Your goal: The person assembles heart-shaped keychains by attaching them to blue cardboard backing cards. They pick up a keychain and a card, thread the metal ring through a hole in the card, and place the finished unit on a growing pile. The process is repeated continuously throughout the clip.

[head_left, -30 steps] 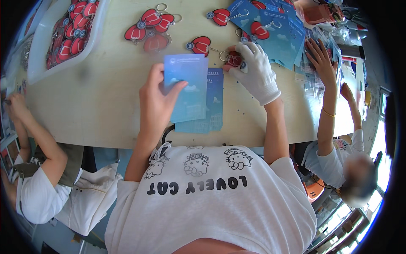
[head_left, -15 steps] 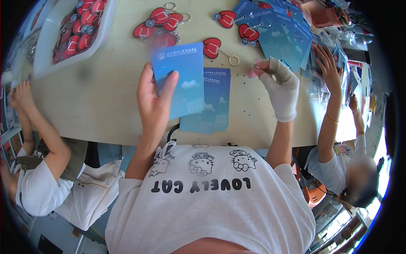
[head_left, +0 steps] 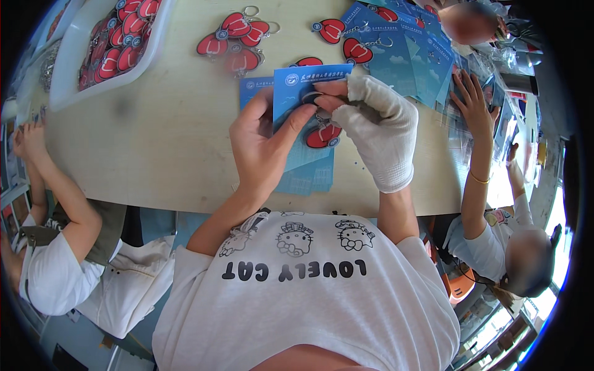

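Observation:
A blue printed card (head_left: 291, 93) is gripped upright between the thumb and fingers of my left hand (head_left: 263, 142). My right hand (head_left: 387, 136), in a white glove with bare fingertips, pinches the metal ring (head_left: 311, 97) of a keychain at the card's face. From that ring hangs the keychain's red charm (head_left: 323, 136), in front of the card. My left thumb also presses near the ring. Another blue card edge (head_left: 252, 85) shows behind my left hand; whether it is held I cannot tell. A stack of blue cards (head_left: 306, 176) lies below on the table.
A white bin (head_left: 151, 59) of red keychains stands at the far left. Loose red keychains (head_left: 238, 40) lie ahead. More blue cards (head_left: 396, 59) with keychains are spread at far right. Another person's hand (head_left: 473, 102) rests on clear plastic packets at right; another person's hands (head_left: 31, 142) are at left.
My left hand has moved right with the card. My right hand has come left to meet it, now with a keychain at the card. The keychain near the middle is gone from its spot or covered.

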Demonstrator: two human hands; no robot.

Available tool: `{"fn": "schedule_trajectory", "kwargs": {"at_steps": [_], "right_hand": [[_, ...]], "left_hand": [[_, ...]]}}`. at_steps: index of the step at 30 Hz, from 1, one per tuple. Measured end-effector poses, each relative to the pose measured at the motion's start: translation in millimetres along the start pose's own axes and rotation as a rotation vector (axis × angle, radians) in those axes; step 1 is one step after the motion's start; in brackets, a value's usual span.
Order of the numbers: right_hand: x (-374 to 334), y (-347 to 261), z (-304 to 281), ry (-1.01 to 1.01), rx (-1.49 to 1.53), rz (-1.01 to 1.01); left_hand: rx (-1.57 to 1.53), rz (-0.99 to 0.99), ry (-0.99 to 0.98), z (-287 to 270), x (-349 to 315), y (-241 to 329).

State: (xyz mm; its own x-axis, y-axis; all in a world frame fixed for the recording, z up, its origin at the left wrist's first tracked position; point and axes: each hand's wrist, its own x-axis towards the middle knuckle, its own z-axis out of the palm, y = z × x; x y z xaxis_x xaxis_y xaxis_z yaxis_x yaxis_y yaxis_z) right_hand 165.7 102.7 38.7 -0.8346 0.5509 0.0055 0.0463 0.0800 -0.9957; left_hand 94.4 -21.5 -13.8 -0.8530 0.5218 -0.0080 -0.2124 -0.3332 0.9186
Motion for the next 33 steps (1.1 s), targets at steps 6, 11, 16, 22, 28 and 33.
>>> {"fn": "schedule_trajectory", "kwargs": {"at_steps": [6, 11, 16, 22, 28, 33], "right_hand": [[4, 6, 1, 0.130, -0.173, -0.182], [-2, 5, 11, 0.044, 0.159, 0.076], [-4, 5, 15, 0.021, 0.232, 0.135], [1, 20, -10, -0.021, -0.007, 0.141], [60, 35, -102, 0.655, -0.644, -0.285], [46, 51, -84, 0.171, -1.117, -0.565]], "left_hand": [[-0.104, -0.097, 0.000, 1, 1, 12], [-0.145, -0.109, 0.025, 2, 3, 11], [-0.174, -0.053, -0.026, 0, 3, 2], [0.444, 0.162, -0.108, -20, 4, -7], [1.491, 0.312, -0.011, -64, 8, -15], [1.521, 0.261, -0.032, -37, 6, -18]]}}
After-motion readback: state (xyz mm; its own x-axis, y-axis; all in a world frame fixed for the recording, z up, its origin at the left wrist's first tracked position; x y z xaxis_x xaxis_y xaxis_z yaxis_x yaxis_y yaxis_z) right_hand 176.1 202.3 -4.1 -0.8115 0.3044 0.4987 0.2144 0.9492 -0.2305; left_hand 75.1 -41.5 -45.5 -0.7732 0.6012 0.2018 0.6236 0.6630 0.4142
